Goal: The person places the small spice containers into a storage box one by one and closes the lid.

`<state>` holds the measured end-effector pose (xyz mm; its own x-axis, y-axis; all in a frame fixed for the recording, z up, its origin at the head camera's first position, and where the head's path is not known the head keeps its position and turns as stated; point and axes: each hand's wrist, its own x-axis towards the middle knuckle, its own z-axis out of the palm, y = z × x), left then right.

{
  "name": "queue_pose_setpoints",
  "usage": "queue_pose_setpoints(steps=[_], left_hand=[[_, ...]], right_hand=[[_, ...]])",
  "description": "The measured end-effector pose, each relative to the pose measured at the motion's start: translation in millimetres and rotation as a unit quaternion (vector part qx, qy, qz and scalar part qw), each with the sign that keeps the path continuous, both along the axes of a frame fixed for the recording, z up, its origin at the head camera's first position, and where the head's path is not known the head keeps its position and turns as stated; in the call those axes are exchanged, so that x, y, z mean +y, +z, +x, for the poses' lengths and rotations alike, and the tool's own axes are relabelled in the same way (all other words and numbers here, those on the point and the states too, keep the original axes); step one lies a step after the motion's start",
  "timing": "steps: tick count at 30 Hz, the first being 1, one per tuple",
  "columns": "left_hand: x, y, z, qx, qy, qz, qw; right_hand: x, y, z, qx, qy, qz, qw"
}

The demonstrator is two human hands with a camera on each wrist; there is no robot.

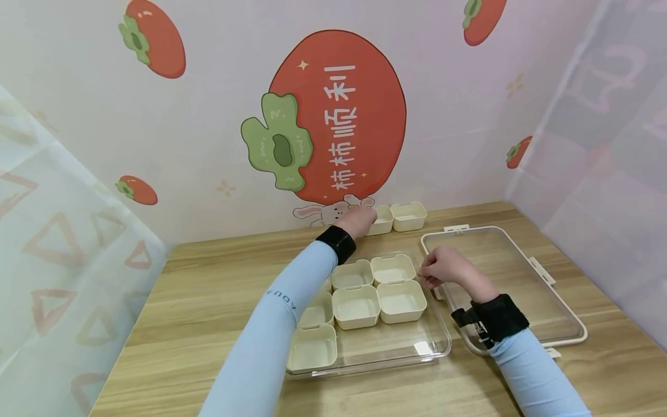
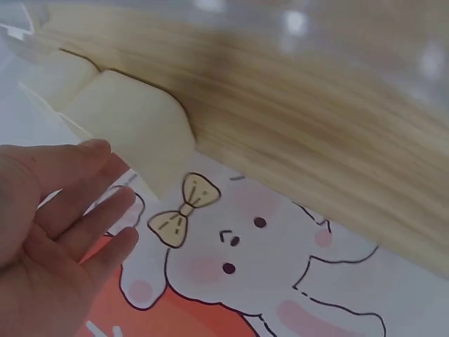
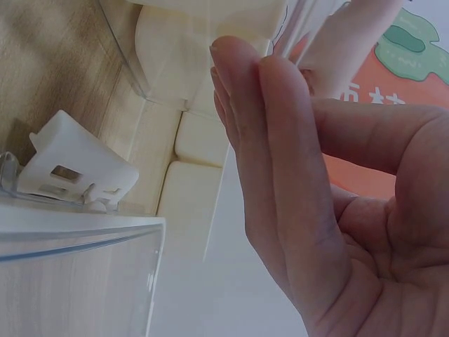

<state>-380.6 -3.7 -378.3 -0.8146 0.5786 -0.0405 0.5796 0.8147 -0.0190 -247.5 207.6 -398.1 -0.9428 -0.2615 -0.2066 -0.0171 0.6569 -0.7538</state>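
At the back, against the wall, two cream plastic bins stand side by side. My left hand (image 1: 358, 222) is at the left one (image 1: 383, 221). In the left wrist view, the thumb of the left hand (image 2: 59, 217) lies at that bin's rim (image 2: 137, 126), fingers loosely bent beside it; firm contact is hard to tell. My right hand (image 1: 447, 267) hovers by the right edge of a clear tray (image 1: 385, 347) holding several more cream bins (image 1: 356, 307). In the right wrist view, the right hand (image 3: 302, 189) holds nothing, its fingers nearly straight and the thumb close to them.
A clear lid (image 1: 513, 278) with a white rim and white clips (image 1: 542, 270) lies right of the tray, under my right forearm. The wooden table (image 1: 208, 301) meets a printed back wall (image 1: 208, 116). My left forearm hides part of the tray's left side.
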Motion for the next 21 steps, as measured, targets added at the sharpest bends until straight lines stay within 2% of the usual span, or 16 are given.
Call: queue_pose_setpoints(steps=[6,21], left_hand=[[-2.8,-4.0,-7.2,-0.024,-0.005,-0.003,0.9997],[3.1,-4.9,-7.6,0.02,0.012,-0.052,0.9984]], right_hand=[[-0.5,-2.3,-1.2,-0.007,-0.005,0.0,1.0],[-1.7,-0.8,-0.8,-0.01,-0.007,-0.007,1.0]])
